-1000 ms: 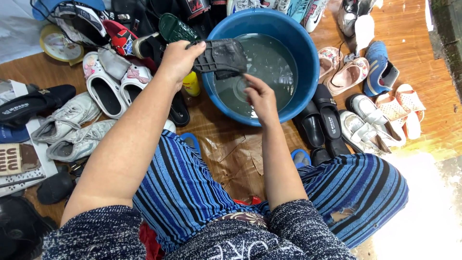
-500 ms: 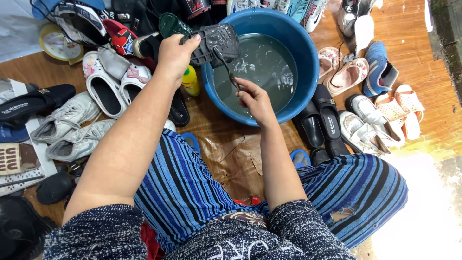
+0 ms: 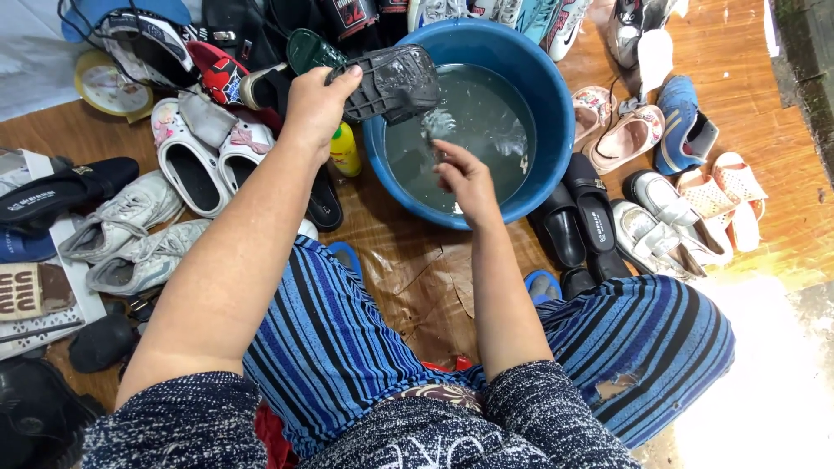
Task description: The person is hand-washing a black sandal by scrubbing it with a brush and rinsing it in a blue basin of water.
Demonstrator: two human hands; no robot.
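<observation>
My left hand (image 3: pixel 317 106) grips a dark grey shoe (image 3: pixel 393 82), sole side up, over the left rim of a blue basin (image 3: pixel 540 82) filled with cloudy water. My right hand (image 3: pixel 465 178) sits over the basin's near side and holds a small brush (image 3: pixel 436 126) whose bristle end points at the shoe's toe. Water drips from the shoe. I sit on the wooden floor with blue striped trousers, knees to either side of the basin.
Shoes ring the basin: white clogs (image 3: pixel 187 156) and grey sneakers (image 3: pixel 122 226) on the left, black dress shoes (image 3: pixel 582 217), pink sandals (image 3: pixel 621 139) and a blue shoe (image 3: pixel 682 122) on the right. A small yellow bottle (image 3: pixel 344 149) stands by the basin. Crumpled brown paper (image 3: pixel 426 287) lies between my knees.
My left hand lifted the dark shoe up and to the left, out of the water to the rim. My right hand rose from the water with the brush toward the shoe.
</observation>
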